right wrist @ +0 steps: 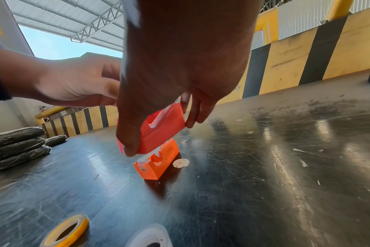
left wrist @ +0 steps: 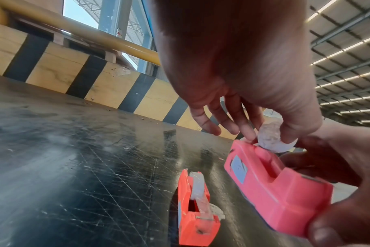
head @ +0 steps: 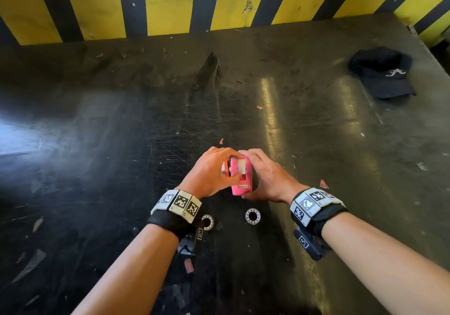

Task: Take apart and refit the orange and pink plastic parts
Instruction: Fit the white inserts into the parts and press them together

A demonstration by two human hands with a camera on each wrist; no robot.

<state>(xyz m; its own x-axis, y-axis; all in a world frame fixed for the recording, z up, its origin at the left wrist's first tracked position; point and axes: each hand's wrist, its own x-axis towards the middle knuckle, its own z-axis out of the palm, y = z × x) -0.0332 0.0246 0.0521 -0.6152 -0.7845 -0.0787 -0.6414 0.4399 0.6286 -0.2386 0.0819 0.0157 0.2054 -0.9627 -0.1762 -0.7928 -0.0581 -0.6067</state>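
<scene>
Tabletop [head: 121, 144], dark and scratched, is carrying the orange dispenser [left wrist: 195, 212] near its front edge. Above it, the right hand [head: 265, 178] is gripping the light, stiff, probably slick pink dispenser [head: 241, 177] by its sides; the left hand [head: 209, 171] is pinching its white tape roll [left wrist: 270, 140].

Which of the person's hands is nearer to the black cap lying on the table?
Right. The right hand holds the pink dispenser near the table's middle, on the black cap's side; the left hand sits beyond it, farther from the cap.
</scene>
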